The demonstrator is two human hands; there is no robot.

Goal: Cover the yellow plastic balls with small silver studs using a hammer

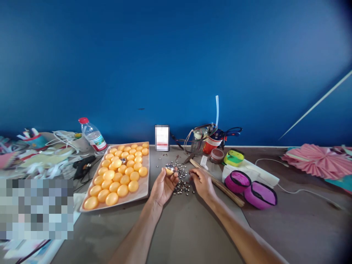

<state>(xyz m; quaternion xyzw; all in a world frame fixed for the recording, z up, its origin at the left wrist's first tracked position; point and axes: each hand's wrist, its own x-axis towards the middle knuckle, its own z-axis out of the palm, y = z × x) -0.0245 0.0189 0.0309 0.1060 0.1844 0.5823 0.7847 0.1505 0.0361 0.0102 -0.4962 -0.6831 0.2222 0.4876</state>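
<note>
My left hand (164, 185) is curled around a small ball (169, 169) partly covered with shiny silver studs, held palm-up above the table. My right hand (200, 180) rests palm-down with its fingertips pinched at a pile of small silver studs (182, 180) scattered on the grey table (178, 227). What the fingertips hold is too small to make out. To the left lies a tray (144, 190) filled with several plain orange balls (118, 176) and one studded ball (123, 160).
A wooden stick (220, 185) lies right of my right hand, beside two pink round pouches (250, 189). A water bottle (92, 135), a glue gun (82, 165), a red cup with tools (211, 141), a tape roll (216, 155), pink paper fans (316, 159) and a blue wall (176, 66) surround the area.
</note>
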